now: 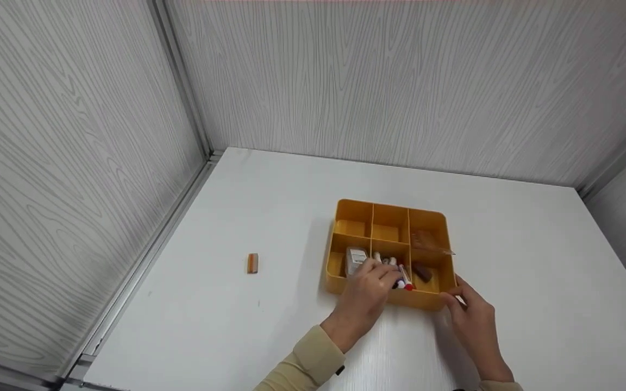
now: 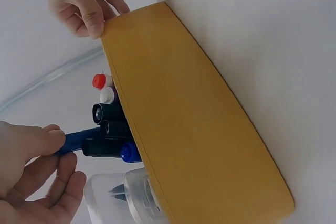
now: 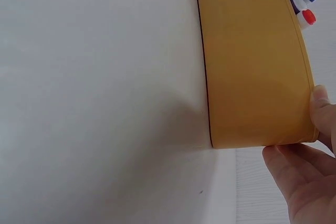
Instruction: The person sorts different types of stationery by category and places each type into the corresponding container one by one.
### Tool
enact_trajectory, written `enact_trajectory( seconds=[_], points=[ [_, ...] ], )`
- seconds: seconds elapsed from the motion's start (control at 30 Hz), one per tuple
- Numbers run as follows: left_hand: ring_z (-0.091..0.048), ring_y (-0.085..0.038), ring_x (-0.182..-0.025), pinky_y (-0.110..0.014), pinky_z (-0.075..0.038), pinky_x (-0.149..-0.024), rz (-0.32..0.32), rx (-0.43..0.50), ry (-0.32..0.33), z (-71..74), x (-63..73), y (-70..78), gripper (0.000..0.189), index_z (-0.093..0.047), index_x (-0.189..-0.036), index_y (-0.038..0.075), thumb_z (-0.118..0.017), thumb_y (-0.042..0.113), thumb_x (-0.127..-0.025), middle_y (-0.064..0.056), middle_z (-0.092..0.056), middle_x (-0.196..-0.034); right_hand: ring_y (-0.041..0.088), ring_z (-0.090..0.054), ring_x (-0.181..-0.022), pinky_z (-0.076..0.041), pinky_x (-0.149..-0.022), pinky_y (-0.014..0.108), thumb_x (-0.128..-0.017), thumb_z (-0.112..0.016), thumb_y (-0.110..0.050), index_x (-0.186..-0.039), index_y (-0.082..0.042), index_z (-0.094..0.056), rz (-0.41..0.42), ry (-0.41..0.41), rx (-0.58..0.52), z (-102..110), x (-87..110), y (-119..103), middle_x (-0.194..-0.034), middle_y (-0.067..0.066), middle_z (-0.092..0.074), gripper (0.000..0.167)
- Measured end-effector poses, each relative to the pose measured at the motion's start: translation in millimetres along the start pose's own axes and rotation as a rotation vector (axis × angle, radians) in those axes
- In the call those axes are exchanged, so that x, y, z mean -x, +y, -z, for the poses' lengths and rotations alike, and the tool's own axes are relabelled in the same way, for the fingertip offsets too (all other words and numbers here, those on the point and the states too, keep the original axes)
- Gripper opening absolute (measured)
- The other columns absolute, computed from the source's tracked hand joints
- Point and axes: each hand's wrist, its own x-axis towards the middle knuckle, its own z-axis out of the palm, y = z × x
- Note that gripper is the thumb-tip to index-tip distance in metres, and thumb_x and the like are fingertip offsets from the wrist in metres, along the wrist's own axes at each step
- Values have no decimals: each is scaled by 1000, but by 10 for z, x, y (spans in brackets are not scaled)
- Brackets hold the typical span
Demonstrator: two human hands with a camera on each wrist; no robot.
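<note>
A yellow divided organizer box (image 1: pixel 416 300) sits on the white table. At its front middle compartment, my left hand (image 1: pixel 366 290) pinches a blue marker (image 2: pixel 79 141) between thumb and index finger. Packed beside that marker are several others, among them a red-capped marker (image 2: pixel 100 81) and a dark-capped marker (image 2: pixel 107 113). A clear plastic container (image 2: pixel 107 198) occupies the front left compartment, partly hidden by the left hand in the head view. With thumb and fingers, my right hand (image 1: pixel 473 320) grips the box's front right corner.
An orange and grey eraser-like block (image 1: pixel 252 263) lies on the table left of the box. The front right compartment holds a dark brown object (image 1: pixel 422 271); a clear flat piece (image 1: pixel 430 244) lies over the divider behind it. Pale wood-grain panels (image 1: pixel 313 81) enclose the table.
</note>
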Motion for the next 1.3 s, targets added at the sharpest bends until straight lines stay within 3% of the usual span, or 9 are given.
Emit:
enact_trajectory(
  seconds=[0.4,0.73,1.07,1.3],
  points=[
    [-62,-12,-99,-30,-47,-97,-17,-97,-5,-124,-20,96,16,-72,-103,20,-75,16,-88,10,-75,-100,40,-60,-122,-51,-83,36,-89,-71,-10,-94,0,-66,-24,-3,-8,-5,2,0,-136,25,-59,12],
    [-59,-16,-114,-34,-44,-106,7,-129,-91,-160,-7,138,21,-70,-117,22,-64,21,-97,7,-70,-120,40,-58,-124,-54,-82,36,-91,-69,-17,-96,0,-66,-77,-29,-5,0,-5,-10,-138,23,-58,17],
    [-57,-17,-119,-30,-44,-106,25,-23,20,-53,-4,9,23,-70,-116,20,-69,20,-92,1,-66,-124,45,-58,-121,-53,-80,43,-89,-70,-9,-91,0,-64,4,-1,-12,-8,-4,11,-135,28,-59,11],
    [-55,-18,-116,-28,-48,-100,128,96,90,97,25,-215,26,-69,-116,16,-66,9,-91,-2,-63,-124,44,-58,-122,-53,-81,43,-89,-71,-8,-93,0,-64,-14,-10,-11,-7,-1,-2,-136,27,-58,11]
  ],
)
